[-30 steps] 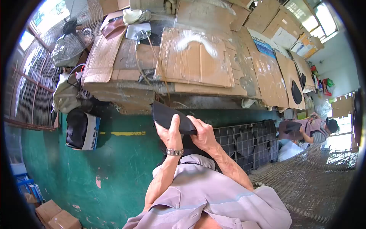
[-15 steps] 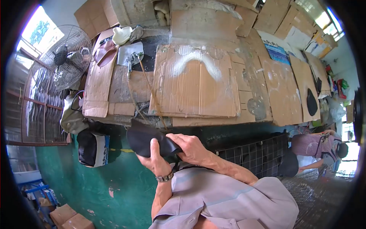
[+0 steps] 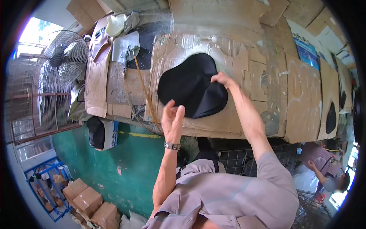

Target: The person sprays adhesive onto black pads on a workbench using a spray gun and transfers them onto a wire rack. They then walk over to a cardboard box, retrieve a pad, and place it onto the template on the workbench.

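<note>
A black, rounded sheet (image 3: 185, 87), perhaps fabric or thin leather, lies on a cardboard panel (image 3: 240, 110) on the workbench. Its right part is creased and slightly lifted. My right hand (image 3: 223, 79) pinches the sheet's right edge. Just off the lower left edge, my left hand (image 3: 172, 117) is raised with thumb and fingers apart, holding nothing. A watch circles my left wrist. White residue on the cardboard shows above the sheet's upper edge.
A spray gun (image 3: 127, 54) with a tan hose (image 3: 144, 87) rests left of the panel. A caged fan (image 3: 57, 57) stands at far left. Cardboard boxes (image 3: 87, 200) are on the floor, lower left. At right, another person (image 3: 322, 162) is by a wire rack.
The black sheet, held folded in both hands over the bench's front edge, is now spread on the cardboard. My left hand has let go; my right hand has moved forward with its edge.
</note>
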A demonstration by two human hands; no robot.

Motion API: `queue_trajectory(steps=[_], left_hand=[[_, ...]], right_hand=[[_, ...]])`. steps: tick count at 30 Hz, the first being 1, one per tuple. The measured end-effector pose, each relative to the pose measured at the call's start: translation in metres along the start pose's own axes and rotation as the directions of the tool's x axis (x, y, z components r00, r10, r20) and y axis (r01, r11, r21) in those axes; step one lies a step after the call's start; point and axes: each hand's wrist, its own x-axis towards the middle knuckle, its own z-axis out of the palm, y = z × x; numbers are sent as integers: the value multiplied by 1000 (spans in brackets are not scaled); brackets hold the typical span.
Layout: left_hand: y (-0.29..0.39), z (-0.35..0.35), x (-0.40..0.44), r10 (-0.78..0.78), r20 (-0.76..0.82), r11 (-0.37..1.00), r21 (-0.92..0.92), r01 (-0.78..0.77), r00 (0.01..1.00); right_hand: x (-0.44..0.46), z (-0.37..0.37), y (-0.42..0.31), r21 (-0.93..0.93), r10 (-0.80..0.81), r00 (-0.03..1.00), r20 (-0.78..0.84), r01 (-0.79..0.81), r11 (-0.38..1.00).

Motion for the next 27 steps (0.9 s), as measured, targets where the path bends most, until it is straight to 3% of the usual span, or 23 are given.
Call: queue_trajectory(steps=[1, 3, 6, 8, 11, 12, 16, 17, 18, 21, 22, 24, 27], left_hand=[[-42, -6, 2, -60, -28, 998, -22, 59, 998], [-90, -22, 3, -273, -78, 957, 77, 279, 959], [-128, -20, 7, -532, -154, 847, -77, 526, 833], [-152, -17, 13, -644, -112, 763, -157, 627, 757], [-172, -2, 20, -687, -28, 695, -316, 646, 726], [-177, 3, 26, -666, -11, 709, -317, 629, 746], [-168, 14, 37, -636, -185, 771, -192, 607, 749], [-165, 11, 41, -415, -347, 870, 119, 478, 841], [-161, 7, 50, -140, -417, 834, 439, 334, 898], [-164, -21, 116, 215, -417, 766, 633, 113, 883], [-154, -28, 137, 230, -425, 753, 647, 116, 875], [-146, -43, 182, 76, -399, 602, 749, 277, 914], [-153, -50, 188, 11, -423, 523, 775, 355, 906]], right_hand=[[-29, 0, -21, 202, -27, 999, -33, 33, 979], [-15, -3, -11, 204, -94, 993, 78, 76, 976], [-14, -4, -3, 202, -136, 983, 122, 110, 973], [-16, -1, -4, 189, -181, 981, 75, 164, 968], [-13, 0, -5, 171, -158, 984, 86, 142, 975], [-13, 2, -4, 196, -171, 984, 58, 157, 968], [-5, -5, -5, 134, -58, 986, 156, 37, 990], [-8, -4, -7, 129, -76, 988, 134, 59, 990], [-10, -3, -10, 124, -96, 989, 112, 82, 989], [-5, -5, -8, 137, -79, 987, 137, 60, 989], [-6, -4, -7, 136, -74, 987, 140, 55, 989], [-9, -3, -7, 179, -104, 986, 130, 80, 981], [-10, -4, -13, 195, -60, 987, 151, 29, 980]])
